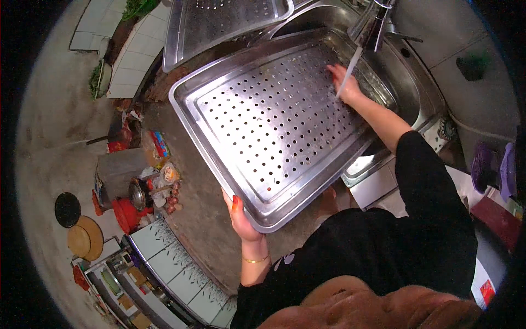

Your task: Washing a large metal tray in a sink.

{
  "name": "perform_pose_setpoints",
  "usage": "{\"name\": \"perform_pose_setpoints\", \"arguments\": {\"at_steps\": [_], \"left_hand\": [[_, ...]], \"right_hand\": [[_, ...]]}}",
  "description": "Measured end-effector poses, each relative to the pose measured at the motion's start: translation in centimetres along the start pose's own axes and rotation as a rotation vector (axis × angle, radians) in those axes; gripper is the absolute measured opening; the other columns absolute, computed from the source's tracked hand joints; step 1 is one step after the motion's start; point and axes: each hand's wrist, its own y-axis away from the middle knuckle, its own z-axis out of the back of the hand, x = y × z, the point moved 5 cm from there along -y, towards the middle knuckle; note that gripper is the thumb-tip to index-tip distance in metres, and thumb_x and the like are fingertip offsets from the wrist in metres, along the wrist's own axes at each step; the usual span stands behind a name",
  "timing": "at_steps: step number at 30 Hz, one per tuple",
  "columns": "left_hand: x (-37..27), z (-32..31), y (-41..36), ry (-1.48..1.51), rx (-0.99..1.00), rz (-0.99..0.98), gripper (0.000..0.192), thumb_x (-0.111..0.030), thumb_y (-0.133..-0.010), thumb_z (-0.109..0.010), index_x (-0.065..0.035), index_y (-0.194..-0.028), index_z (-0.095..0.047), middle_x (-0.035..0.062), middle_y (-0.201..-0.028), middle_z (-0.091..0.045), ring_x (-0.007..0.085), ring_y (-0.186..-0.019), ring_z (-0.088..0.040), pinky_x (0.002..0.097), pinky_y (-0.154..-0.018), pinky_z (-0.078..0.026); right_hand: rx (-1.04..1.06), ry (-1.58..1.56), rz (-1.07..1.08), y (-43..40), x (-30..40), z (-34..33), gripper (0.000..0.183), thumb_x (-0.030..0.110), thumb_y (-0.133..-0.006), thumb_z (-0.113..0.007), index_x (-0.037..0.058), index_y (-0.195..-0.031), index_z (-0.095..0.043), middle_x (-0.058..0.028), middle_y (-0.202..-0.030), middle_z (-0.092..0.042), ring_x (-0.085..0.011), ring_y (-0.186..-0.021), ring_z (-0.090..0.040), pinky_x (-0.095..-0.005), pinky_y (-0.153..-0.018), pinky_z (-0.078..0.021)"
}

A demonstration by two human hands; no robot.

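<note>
A large perforated stainless steel tray is tilted over the sink, its far right end inside the basin. My left hand grips the tray's near left corner, thumb on the rim and the other fingers hidden beneath. At the far end, my right hand lies on or just over the perforated surface with fingers spread. No object shows in that hand. Water runs from the faucet in a thin stream beside my right hand and onto the tray.
A second perforated metal tray lies left of the stainless steel sink. Bags and a red bucket stand on the floor at left, near a white-tiled counter. Purple items are at the far right.
</note>
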Motion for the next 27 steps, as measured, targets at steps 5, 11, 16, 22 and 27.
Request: {"name": "perform_pose_setpoints", "arguments": {"at_steps": [5, 11, 16, 22, 27], "left_hand": [[0.2, 0.3, 0.4, 0.02, -0.016, 0.056, 0.063, -0.028, -0.092, -0.043, -0.0009, -0.144, -0.019, 0.0139, -0.142, -0.034, 0.0249, -0.129, -0.036, 0.0367, -0.107, -0.026], [0.0, 1.0, 0.8, 0.005, -0.078, 0.05, 0.062, -0.028, -0.092, -0.043, -0.0012, -0.143, -0.021, 0.0138, -0.14, -0.036, 0.0245, -0.127, -0.038, 0.0362, -0.106, -0.028], [0.4, 0.7, 0.1, -0.005, -0.063, 0.048, 0.06, -0.027, -0.092, -0.042, -0.0041, -0.144, -0.022, 0.0131, -0.138, -0.039, 0.0251, -0.122, -0.044, 0.0376, -0.103, -0.035], [-0.6, 0.4, 0.7, -0.04, -0.088, 0.181, 0.069, -0.013, -0.083, -0.052, -0.0009, -0.143, -0.02, 0.0126, -0.138, -0.037, 0.0234, -0.126, -0.037, 0.0341, -0.106, -0.026], [-1.6, -0.7, 0.6, -0.119, -0.18, 0.293, 0.082, 0.009, -0.063, -0.045, -0.0054, -0.141, -0.027, 0.0095, -0.122, -0.049, 0.0212, -0.11, -0.049, 0.0293, -0.096, -0.037]], "right_hand": [[0.087, 0.271, -0.399, -2.0, 2.7, -2.4, 0.047, 0.01, -0.08, -0.049, 0.0064, -0.126, -0.049, -0.0217, -0.126, -0.05, -0.0322, -0.121, -0.046, -0.043, -0.102, -0.0357], [0.193, 0.223, 0.592, 4.1, 17.2, -6.9, 0.05, -0.001, -0.074, -0.046, 0.0039, -0.123, -0.053, -0.0207, -0.123, -0.053, -0.0333, -0.122, -0.045, -0.0395, -0.106, -0.032], [-0.037, -0.078, 0.192, -3.2, -3.8, -0.1, 0.043, 0.007, -0.083, -0.051, 0.0122, -0.126, -0.054, -0.0159, -0.123, -0.055, -0.0299, -0.11, -0.054, -0.0406, -0.095, -0.0433], [-0.111, 0.536, -0.296, -1.3, -5.1, 3.7, 0.05, 0.013, -0.081, -0.054, 0.0156, -0.131, -0.05, -0.0216, -0.126, -0.047, -0.0393, -0.112, -0.048, -0.0465, -0.095, -0.0408], [-0.132, -0.107, -0.036, -10.2, -8.6, 1.2, 0.023, 0.002, -0.078, -0.048, 0.0044, -0.101, -0.05, -0.0273, -0.094, -0.054, -0.0456, -0.093, -0.053, -0.049, -0.077, -0.043]]}}
